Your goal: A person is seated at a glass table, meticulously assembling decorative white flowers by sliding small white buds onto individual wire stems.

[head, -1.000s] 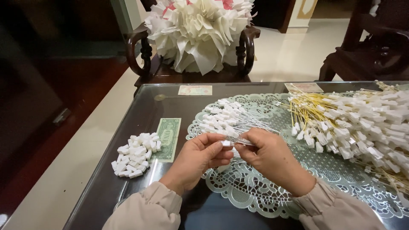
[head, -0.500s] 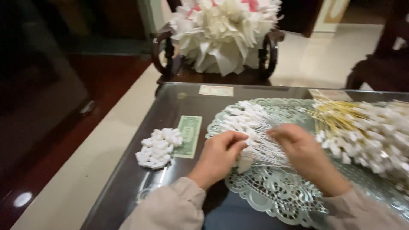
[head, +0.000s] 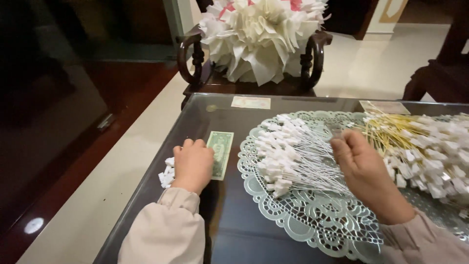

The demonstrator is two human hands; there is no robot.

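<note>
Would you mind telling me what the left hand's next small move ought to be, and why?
Probably close the fingers on one small white piece. The left hand lies over the pile of small white pieces beside the banknote, while the right hand waits, loosely curled, at the fan of white tagged sticks on the lace mat. Whether it already holds one is hidden.

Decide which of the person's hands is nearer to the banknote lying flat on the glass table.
Left. The left hand rests on small white pieces right beside the banknote, at its left edge. The right hand is well to its right, over the lace mat.
</note>
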